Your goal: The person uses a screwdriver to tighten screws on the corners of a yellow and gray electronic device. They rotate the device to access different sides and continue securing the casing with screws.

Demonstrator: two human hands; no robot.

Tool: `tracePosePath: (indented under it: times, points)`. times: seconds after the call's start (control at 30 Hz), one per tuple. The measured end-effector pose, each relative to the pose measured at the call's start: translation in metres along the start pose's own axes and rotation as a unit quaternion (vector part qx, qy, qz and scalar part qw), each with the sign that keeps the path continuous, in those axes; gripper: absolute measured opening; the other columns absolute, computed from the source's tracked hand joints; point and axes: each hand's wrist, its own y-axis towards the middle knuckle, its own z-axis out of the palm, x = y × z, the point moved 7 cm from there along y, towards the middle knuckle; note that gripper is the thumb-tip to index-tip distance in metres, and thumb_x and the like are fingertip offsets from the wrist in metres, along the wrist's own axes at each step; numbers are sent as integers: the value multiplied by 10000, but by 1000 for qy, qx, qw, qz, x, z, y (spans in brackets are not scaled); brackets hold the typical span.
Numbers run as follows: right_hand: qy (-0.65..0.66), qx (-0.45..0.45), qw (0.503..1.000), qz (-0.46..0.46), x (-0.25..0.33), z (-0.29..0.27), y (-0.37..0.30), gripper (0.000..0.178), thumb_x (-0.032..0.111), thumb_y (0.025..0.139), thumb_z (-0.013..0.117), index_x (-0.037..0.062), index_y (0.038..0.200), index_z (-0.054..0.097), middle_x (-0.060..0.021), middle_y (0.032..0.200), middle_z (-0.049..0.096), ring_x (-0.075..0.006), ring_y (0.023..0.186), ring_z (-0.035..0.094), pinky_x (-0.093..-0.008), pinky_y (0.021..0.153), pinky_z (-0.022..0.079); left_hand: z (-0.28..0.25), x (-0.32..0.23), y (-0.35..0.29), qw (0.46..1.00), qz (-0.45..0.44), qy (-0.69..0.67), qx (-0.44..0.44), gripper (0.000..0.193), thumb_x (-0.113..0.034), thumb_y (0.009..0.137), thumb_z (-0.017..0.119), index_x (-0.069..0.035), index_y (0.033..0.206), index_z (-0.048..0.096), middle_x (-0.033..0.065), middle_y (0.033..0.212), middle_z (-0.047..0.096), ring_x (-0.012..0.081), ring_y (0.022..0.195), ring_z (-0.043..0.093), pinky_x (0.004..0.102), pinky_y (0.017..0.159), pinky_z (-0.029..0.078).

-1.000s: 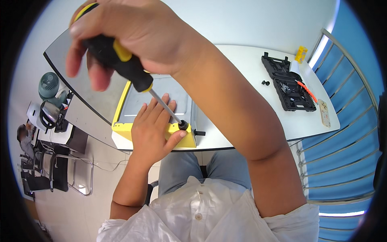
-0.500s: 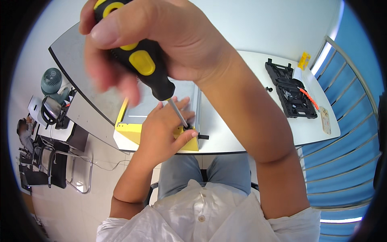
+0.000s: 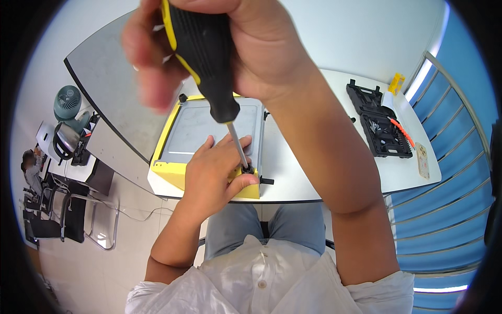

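My right hand [image 3: 261, 47] is wrapped around the black and yellow handle of a screwdriver [image 3: 205, 57], its fingers loose and blurred by motion. The shaft slants down to a small black foot [image 3: 248, 169] at the near right corner of a yellow-edged box [image 3: 164, 168] with a grey panel on top. Across that corner lies my left hand [image 3: 212, 170]. Its thumb and index finger close on either side of the foot, while the other fingers rest on the panel. The screwdriver's tip is hidden inside the foot.
The box stands on a white table [image 3: 293, 172], with a black peg [image 3: 266, 181] jutting from its right side. Farther right lie an open black tool case [image 3: 384, 131], an orange flexible shaft [image 3: 401, 131] and a yellow pack [image 3: 396, 82]. A grey divider [image 3: 110, 78] rises on the left; a metal railing [image 3: 460, 110] runs right.
My right hand has risen slightly and shifted right. The screwdriver's handle has turned, its yellow patch now facing left, and its shaft stands steeper. My left hand stays at the same corner.
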Motion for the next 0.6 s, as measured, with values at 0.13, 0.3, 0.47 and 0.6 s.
tracePosePath:
  times: [0.13, 0.3, 0.47, 0.6]
  points:
    - [-125, -54, 989, -50, 4, -11, -2, 287, 263, 949, 560, 20, 1061, 455, -45, 730, 545, -65, 486, 500, -188, 414, 424, 5, -3, 1, 999, 33, 11, -19, 476, -489, 729, 698, -41, 865, 614, 115, 1098, 679, 352, 1127, 591, 475, 928, 450]
    - [-321, -49, 933, -153, 0, 7, 2, 304, 264, 943, 574, 21, 1074, 445, -9, 715, 499, -47, 512, 480, -183, 441, 420, 1, 4, -6, 999, -33, 19, 25, 466, -478, 728, 682, -46, 889, 609, 82, 1108, 671, 319, 1100, 601, 560, 980, 415]
    - [-97, 10, 995, 33, 10, 20, 1, 337, 266, 910, 607, 24, 1078, 444, -24, 696, 527, -65, 451, 475, -203, 378, 423, -1, -4, 2, 1000, -6, -7, -12, 477, -461, 731, 728, -16, 847, 604, 119, 1089, 680, 355, 1249, 527, 443, 968, 423]
    - [-50, -37, 995, 74, 0, 9, -2, 340, 266, 886, 627, 26, 1052, 454, -37, 674, 539, -81, 439, 476, -222, 371, 426, 3, -4, 1, 999, 16, 22, -20, 471, -489, 729, 683, -47, 870, 603, 67, 1024, 689, 290, 870, 649, 535, 981, 423]
